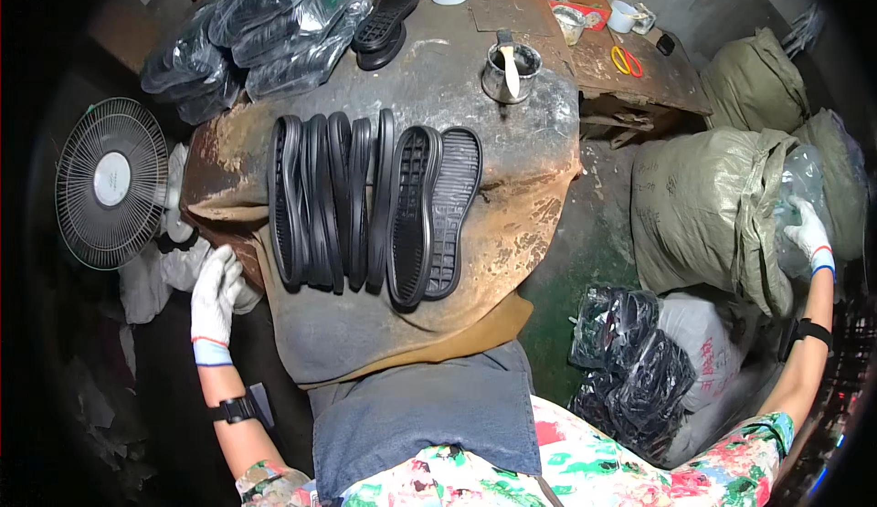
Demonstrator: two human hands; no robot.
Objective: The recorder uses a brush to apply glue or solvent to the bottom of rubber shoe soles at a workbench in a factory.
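Observation:
My left hand (216, 299), in a white glove, hangs beside the table's left edge with its fingers loosely extended and nothing in them. Far to the right, my gloved right hand (808, 231) grips a clear plastic bag (797, 178) at the mouth of a big olive woven sack (699, 205). Its fingertips are partly lost against the plastic. On the table before me, several black shoe soles (333, 201) stand on edge in a row. At the row's right end, one sole (413, 219) leans over another sole (457, 210), both with their gridded sides showing.
Plastic-wrapped bundles (283, 27) and a pair of soles (388, 23) occupy the table's back left. A pot with a brush (510, 73) stands back right, near scissors (627, 61) on a side table. A fan (112, 180) is at left; black plastic packages (630, 352) lie at right.

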